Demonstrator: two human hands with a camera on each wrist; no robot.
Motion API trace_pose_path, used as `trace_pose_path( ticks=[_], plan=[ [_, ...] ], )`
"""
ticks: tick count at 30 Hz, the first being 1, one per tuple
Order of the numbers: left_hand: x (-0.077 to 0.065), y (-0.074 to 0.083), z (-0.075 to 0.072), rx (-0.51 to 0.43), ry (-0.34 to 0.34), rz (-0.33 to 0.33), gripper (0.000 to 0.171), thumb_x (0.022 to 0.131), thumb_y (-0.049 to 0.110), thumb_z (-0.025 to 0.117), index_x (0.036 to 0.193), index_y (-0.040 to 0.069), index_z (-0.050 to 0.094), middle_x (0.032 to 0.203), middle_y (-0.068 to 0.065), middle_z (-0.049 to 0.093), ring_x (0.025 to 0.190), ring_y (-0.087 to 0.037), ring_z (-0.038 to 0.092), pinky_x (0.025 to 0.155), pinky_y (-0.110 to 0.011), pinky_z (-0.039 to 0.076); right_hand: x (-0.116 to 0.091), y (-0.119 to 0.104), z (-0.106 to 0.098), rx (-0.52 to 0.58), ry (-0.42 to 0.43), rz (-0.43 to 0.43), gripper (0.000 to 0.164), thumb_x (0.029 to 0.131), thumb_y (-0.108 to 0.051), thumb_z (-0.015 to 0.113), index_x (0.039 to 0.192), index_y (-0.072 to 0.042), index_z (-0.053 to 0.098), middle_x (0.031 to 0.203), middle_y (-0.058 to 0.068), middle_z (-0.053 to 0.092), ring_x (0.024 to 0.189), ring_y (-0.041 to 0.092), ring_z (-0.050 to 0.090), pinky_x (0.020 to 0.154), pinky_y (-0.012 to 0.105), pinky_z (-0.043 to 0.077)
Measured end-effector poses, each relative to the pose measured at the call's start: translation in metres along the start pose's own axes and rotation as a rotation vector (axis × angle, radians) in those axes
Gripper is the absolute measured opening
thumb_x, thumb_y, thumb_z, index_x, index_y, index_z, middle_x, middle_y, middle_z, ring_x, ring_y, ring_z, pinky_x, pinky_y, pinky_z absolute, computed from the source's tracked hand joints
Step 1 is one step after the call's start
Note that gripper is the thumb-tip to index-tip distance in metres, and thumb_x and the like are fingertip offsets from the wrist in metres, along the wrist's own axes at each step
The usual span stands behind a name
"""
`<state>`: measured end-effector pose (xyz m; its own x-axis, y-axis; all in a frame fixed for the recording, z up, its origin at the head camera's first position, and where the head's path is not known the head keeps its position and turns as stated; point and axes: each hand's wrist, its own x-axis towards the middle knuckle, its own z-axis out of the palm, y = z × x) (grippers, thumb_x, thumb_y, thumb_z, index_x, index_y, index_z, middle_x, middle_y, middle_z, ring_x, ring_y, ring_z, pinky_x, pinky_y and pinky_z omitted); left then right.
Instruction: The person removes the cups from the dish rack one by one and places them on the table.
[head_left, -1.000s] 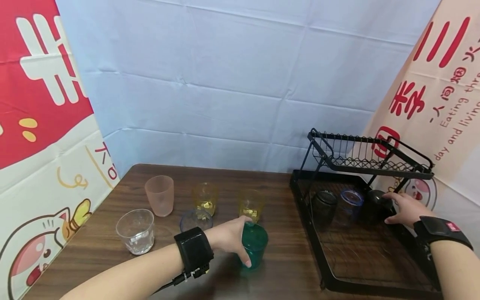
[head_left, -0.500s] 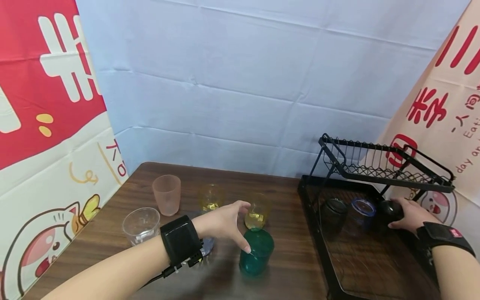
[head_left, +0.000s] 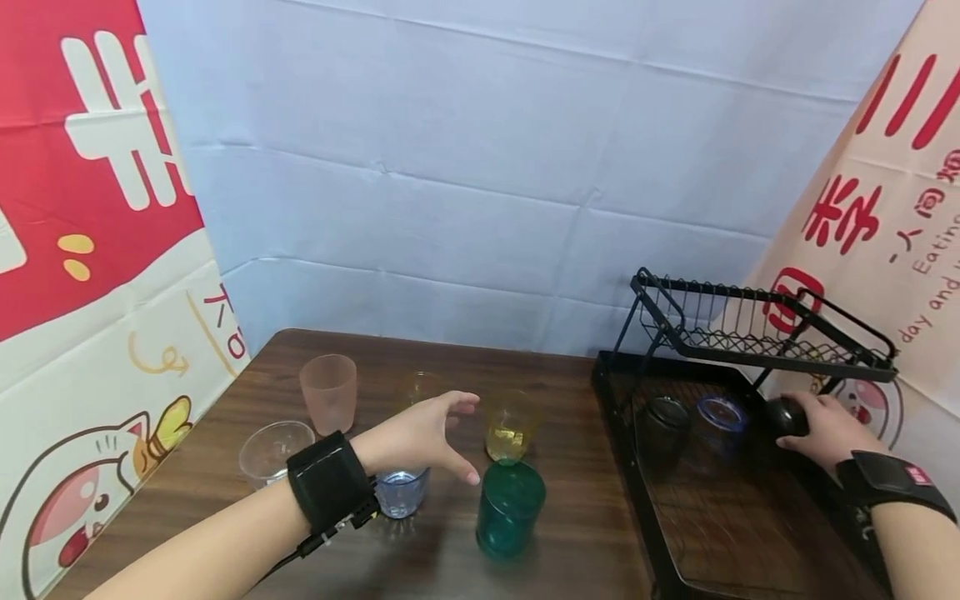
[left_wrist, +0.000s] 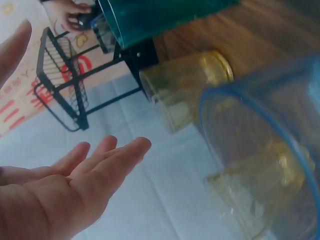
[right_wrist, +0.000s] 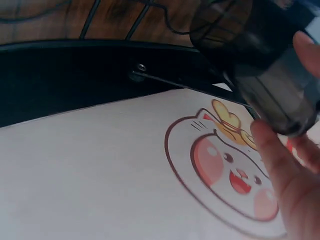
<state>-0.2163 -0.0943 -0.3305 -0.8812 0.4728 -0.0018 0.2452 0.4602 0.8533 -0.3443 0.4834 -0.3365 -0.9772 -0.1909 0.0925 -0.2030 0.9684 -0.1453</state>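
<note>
My left hand (head_left: 412,435) hangs over the table with fingers spread and nothing between them. Below it stands a light blue glass (head_left: 401,496), whose blue rim (left_wrist: 270,117) looms large in the left wrist view. Just right of the hand is a teal glass (head_left: 510,512), apart from the fingertips. At the far right my right hand (head_left: 832,432) grips a dark glass (head_left: 786,416) by its upper end, inside the black dish rack (head_left: 637,517). In the right wrist view, thumb and fingers lie on either side of this dark glass (right_wrist: 270,75).
Another dark glass (head_left: 666,421) and a blue-rimmed glass (head_left: 722,421) stand in the rack, under its raised wire shelf (head_left: 765,329). A pink cup (head_left: 330,392), a clear glass (head_left: 273,450) and yellow glasses, one (head_left: 512,421) behind the teal one, stand on the table.
My left hand has let go of the teal glass and moved left, over the light blue glass. The right hand stays at the dark glass in the rack. The head view has shifted slightly.
</note>
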Motion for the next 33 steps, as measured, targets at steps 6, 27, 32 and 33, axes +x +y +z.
trace_pose_path(
  ticks=[6,27,32,33],
  plan=[
    [-0.011,-0.003,-0.008,-0.108,0.049,0.061,0.093,0.085,0.016,0.086,0.159,0.002,0.031,0.16,-0.018,0.037,0.146,-0.04,0.036,0.112,-0.045,0.043,-0.051,-0.029,-0.017,0.026,0.149,-0.046,0.076,0.082,-0.014,0.084,0.135,0.015,0.038,0.121,0.053,0.035,0.105,0.068,0.042,0.078,0.078,0.041],
    [0.038,0.056,0.079,-0.651,0.134,0.159,0.084,0.091,0.022,0.079,0.16,0.01,0.033,0.157,-0.014,0.04,0.142,-0.029,0.045,0.109,-0.045,0.047,-0.112,-0.26,0.026,1.236,0.17,-0.269,0.065,0.094,0.007,0.065,0.143,-0.012,0.028,0.139,0.019,0.035,0.12,0.01,0.057,0.094,0.021,0.053],
    [0.032,0.058,0.069,-0.582,0.163,0.184,0.075,0.089,0.021,0.082,0.154,0.009,0.044,0.145,-0.012,0.054,0.133,-0.026,0.055,0.104,-0.041,0.051,-0.108,-0.262,0.027,1.226,0.13,-0.335,0.065,0.093,0.007,0.067,0.142,-0.008,0.027,0.14,0.019,0.035,0.123,0.007,0.054,0.097,0.021,0.052],
    [0.03,0.06,0.063,-0.553,0.163,0.197,0.076,0.088,0.02,0.083,0.153,0.008,0.046,0.144,-0.012,0.055,0.133,-0.025,0.055,0.105,-0.04,0.051,-0.107,-0.258,0.024,1.205,0.121,-0.372,0.065,0.092,0.009,0.068,0.142,-0.005,0.029,0.14,0.02,0.037,0.124,0.008,0.055,0.098,0.022,0.052]
  ],
)
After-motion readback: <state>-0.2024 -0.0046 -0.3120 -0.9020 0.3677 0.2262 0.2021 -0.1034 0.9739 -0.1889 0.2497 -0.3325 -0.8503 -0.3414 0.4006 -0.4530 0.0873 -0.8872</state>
